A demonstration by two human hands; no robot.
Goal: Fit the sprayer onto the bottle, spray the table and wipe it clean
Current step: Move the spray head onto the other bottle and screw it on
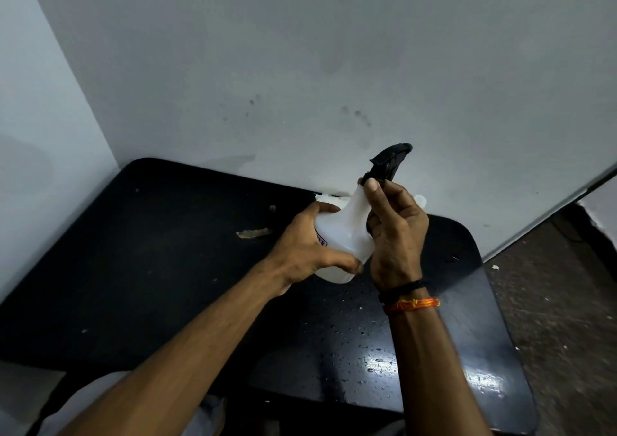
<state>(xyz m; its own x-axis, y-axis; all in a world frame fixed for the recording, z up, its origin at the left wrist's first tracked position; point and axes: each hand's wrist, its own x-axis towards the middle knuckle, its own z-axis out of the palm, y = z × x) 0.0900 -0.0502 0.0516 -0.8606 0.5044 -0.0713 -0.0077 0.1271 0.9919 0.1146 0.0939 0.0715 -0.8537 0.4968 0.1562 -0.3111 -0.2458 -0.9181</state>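
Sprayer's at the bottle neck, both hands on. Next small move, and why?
Probably twist the black sprayer tight with the right hand while the left hand steadies the white bottle. The right fingers sit at the collar, so it looks like threading; whether it is fully seated is hidden.

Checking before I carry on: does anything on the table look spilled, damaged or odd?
Yes. Water droplets already speckle the near right part of the black table, and a pale scrap or chipped patch lies left of the bottle. The wall behind shows dark smudges.
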